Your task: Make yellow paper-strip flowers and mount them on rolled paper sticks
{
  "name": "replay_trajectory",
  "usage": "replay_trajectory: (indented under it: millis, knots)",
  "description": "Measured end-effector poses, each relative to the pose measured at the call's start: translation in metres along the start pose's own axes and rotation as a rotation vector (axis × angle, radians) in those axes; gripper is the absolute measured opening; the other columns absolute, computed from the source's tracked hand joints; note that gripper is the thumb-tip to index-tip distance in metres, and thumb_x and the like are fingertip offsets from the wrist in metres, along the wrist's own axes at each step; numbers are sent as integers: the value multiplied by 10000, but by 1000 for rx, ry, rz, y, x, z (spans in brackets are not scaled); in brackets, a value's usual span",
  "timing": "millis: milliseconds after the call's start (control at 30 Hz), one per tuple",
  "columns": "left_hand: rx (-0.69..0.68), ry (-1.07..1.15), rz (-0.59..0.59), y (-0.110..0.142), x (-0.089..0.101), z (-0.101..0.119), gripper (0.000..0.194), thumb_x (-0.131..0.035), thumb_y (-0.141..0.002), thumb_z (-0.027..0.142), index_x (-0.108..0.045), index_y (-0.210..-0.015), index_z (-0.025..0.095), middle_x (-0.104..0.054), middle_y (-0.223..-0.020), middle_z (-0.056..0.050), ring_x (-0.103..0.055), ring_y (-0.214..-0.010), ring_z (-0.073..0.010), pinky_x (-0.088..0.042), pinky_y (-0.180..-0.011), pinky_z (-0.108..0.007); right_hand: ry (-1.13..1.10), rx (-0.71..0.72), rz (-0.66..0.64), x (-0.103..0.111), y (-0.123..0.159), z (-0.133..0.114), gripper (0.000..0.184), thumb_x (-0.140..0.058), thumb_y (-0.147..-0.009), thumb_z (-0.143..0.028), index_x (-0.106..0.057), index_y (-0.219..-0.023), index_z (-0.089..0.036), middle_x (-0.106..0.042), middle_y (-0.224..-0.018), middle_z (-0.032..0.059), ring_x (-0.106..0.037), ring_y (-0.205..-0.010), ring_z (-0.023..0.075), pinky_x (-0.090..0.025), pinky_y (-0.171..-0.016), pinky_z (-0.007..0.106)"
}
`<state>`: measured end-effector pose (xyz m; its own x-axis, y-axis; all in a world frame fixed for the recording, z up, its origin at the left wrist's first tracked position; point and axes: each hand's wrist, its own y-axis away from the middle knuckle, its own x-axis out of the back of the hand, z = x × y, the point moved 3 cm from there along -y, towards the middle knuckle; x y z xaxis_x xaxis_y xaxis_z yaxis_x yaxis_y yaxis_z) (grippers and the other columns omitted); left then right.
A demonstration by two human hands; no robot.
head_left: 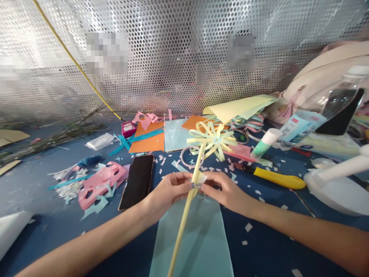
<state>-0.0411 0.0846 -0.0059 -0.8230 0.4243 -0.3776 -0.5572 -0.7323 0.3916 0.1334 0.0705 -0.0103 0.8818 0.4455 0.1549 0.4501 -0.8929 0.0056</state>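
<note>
My left hand (174, 187) pinches a long pale yellow paper stem (182, 227) between thumb and fingers. From the other side, my right hand (225, 189) closes its thumb and fingers on a small pale yellow paper piece (201, 178) at the stem. The two thumb tips nearly meet there. At the stem's far end is a paper flower (216, 140) with looped pale yellow strips and a light blue centre. Under the hands lies a light blue paper sheet (194, 240). Whether the small piece is joined to the stem is hidden by the fingers.
A phone (137, 181) and pink paper scraps (100, 184) lie left. On the right are a yellow-handled cutter (278, 178), a glue stick (265, 143), a white lamp base (340, 192) and a plastic bottle (340, 102). A perforated metal panel (178, 50) stands behind.
</note>
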Motion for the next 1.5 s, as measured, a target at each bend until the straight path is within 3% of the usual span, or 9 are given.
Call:
replay_trajectory:
  millis: [167,300,400,600,800,1033,1267,1500]
  knots:
    - [34,55,9,-3,6,1,341,-855,-720,271,-739,-1001,117,-715,-923,-70,-662,-802,-119,-519,-812,-219,178,93,52,5,2,2,182,-564,-942,-287,-515,-787,-203,-511,-704,-29,-468,-629,122,-385,-574,252]
    - [71,81,16,-5,11,0,335,-876,-684,248,-737,-951,101,-710,-874,-60,-660,-765,-118,-526,-788,-227,471,441,237,15,5,-9,91,-627,-923,-230,-581,-1001,-224,-583,-937,22,-545,-858,167,-451,-769,298]
    - [90,53,0,-5,11,-2,352,-869,-696,263,-735,-974,96,-716,-878,-71,-670,-782,-131,-529,-789,-236,695,628,250,17,8,-17,133,-632,-925,-171,-658,-1030,-250,-624,-1001,36,-529,-962,185,-430,-878,334]
    - [106,-9,46,-4,5,-1,346,-866,-694,281,-738,-973,122,-715,-869,-51,-662,-794,-130,-518,-807,-248,724,747,253,17,15,-21,122,-652,-910,-160,-642,-1011,-228,-687,-1033,38,-540,-980,196,-439,-905,373]
    - [110,-106,9,-4,6,-2,311,-836,-730,271,-746,-1002,149,-704,-791,-23,-635,-704,-106,-518,-770,-247,624,667,132,11,8,-12,137,-585,-951,-125,-638,-1023,-229,-710,-940,21,-572,-903,176,-479,-827,343]
    - [106,-51,-36,-5,10,-5,335,-822,-755,286,-737,-1045,140,-740,-876,-70,-687,-800,-149,-521,-805,-264,549,672,120,14,6,-9,131,-646,-922,-173,-703,-1020,-240,-695,-940,30,-579,-903,171,-497,-814,328]
    - [124,-14,-53,-5,10,-4,309,-829,-749,276,-740,-1003,123,-740,-889,-77,-684,-791,-139,-523,-807,-252,556,691,104,12,8,-8,178,-668,-900,-131,-700,-1042,-233,-695,-941,27,-564,-911,173,-493,-826,332]
    - [155,-53,-68,-3,9,-2,306,-831,-740,261,-731,-992,120,-744,-891,-86,-701,-817,-161,-538,-798,-262,582,673,114,11,8,-10,105,-642,-928,-190,-693,-1009,-233,-686,-921,24,-564,-854,160,-484,-800,318]
